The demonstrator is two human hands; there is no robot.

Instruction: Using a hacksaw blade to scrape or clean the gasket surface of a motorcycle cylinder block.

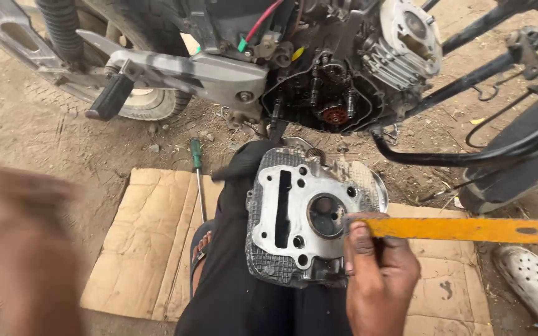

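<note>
A grey metal cylinder head (294,218) rests on my black-trousered leg (238,292), its flat gasket face up with a round chamber and a long slot. My right hand (378,277) grips a thin yellow-orange blade (462,229) that lies flat, its left end at the edge of the round chamber. My left hand (23,249) is a large blur at the lower left, away from the head; whether it holds anything cannot be told.
An opened motorcycle engine (334,93) and frame stand just beyond. A green-handled screwdriver (197,177) lies on flattened cardboard (144,249) over dirt. A footpeg (110,96) juts out at left, black tubing (468,155) curves at right, a white shoe (530,280) sits lower right.
</note>
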